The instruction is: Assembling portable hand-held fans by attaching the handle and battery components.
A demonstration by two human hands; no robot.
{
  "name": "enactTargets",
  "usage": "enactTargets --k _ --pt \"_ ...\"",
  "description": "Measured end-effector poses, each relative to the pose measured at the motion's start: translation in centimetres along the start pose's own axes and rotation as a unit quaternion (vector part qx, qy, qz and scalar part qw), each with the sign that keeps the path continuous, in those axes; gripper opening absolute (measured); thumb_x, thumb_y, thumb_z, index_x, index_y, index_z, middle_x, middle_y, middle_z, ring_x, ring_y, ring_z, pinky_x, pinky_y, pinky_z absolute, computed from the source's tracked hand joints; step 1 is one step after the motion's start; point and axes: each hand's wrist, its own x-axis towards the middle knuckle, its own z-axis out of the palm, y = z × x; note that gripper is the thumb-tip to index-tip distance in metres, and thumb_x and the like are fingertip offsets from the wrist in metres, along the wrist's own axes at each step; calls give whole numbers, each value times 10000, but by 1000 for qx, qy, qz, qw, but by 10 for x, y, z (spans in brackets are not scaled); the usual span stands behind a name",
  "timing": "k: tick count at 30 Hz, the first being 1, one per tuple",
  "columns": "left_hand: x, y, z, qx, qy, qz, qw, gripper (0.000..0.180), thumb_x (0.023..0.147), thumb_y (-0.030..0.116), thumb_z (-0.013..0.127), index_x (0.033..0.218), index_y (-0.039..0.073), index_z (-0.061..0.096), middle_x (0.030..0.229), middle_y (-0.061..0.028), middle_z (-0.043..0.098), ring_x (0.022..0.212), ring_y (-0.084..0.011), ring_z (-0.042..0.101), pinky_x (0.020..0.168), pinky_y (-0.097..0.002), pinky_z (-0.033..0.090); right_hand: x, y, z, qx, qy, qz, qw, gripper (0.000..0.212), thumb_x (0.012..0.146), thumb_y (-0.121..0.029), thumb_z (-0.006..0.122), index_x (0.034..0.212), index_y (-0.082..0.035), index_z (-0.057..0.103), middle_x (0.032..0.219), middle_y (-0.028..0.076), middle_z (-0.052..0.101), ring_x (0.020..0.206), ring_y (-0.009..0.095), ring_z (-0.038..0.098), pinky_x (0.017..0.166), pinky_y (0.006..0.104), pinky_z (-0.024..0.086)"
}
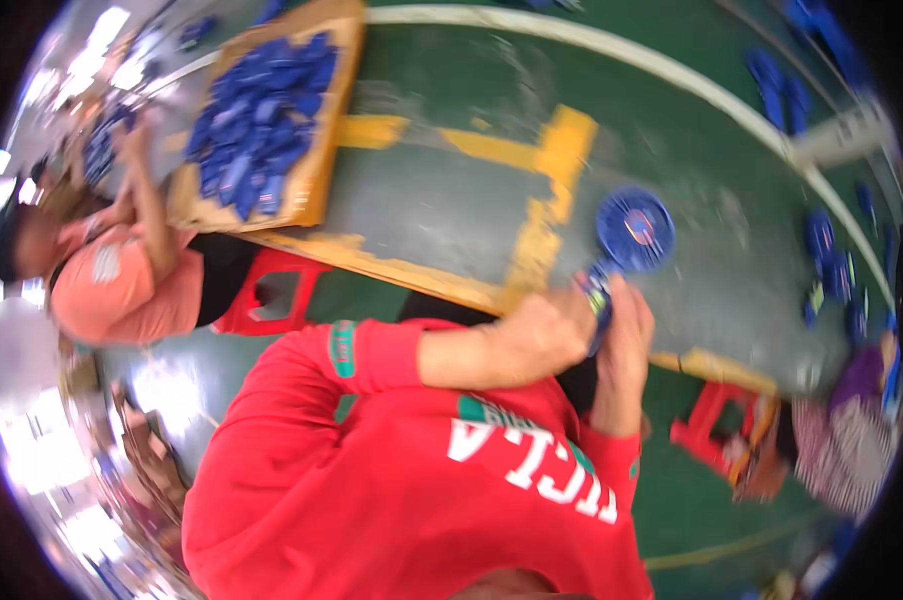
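Both my hands are closed around the handle of a blue handheld fan (pixel 636 229). Its round, grille-covered head with a small emblem at the centre points away from me, over the table. My left hand (pixel 552 330) is a closed fist on the left side of the handle. On the other side my right hand (pixel 627 318) wraps the handle, close below the fan's head. Between the hands part of the dark blue handle shows, with a light greenish patch. The fingers are slightly blurred and partly hide the grip.
A cardboard box (pixel 317 190) full of blue parts (pixel 262 120) stands on the green table (pixel 412 215) at left. A co-worker in an orange shirt (pixel 122 290) sits beside it near a red stool (pixel 272 290). More blue fans (pixel 822 240) lie at far right, where another person (pixel 852 440) sits.
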Motion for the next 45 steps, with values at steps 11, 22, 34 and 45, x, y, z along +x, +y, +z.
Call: enactTargets --k 11,22,34,45 --pt "-78 -198 -120 232 77 -329 912 165 702 77 597 864 49 604 794 -136 585 758 -316 597 649 -398 493 2 -6 -10 7 -33 13 999 255 907 -184 526 1010 49 541 943 201 629 856 270 638 773 353 523" --pt "-139 -290 -109 292 34 -406 865 147 762 177 621 861 69 638 886 -143 611 853 -321 592 752 -409 479 -4 -9 -8 32 -31 43 998 361 890 -214 536 1101 76 498 1028 223 606 917 293 620 821 385 504" --pt "-24 -133 -47 -577 183 -362 709 226 917 232 532 1000 22 548 797 -50 601 740 -123 569 723 -275 458 3 -10 3 67 -22 50 996 282 913 -184 502 1034 69 529 1000 196 625 917 244 633 786 345 529" --pt "-28 -72 -51 11 -146 -329 933 297 791 217 671 953 -8 565 791 -95 611 644 -269 596 623 -344 495 -1 -7 -2 70 -31 50 996 267 925 -197 489 1037 41 535 993 178 630 912 221 635 769 329 533"
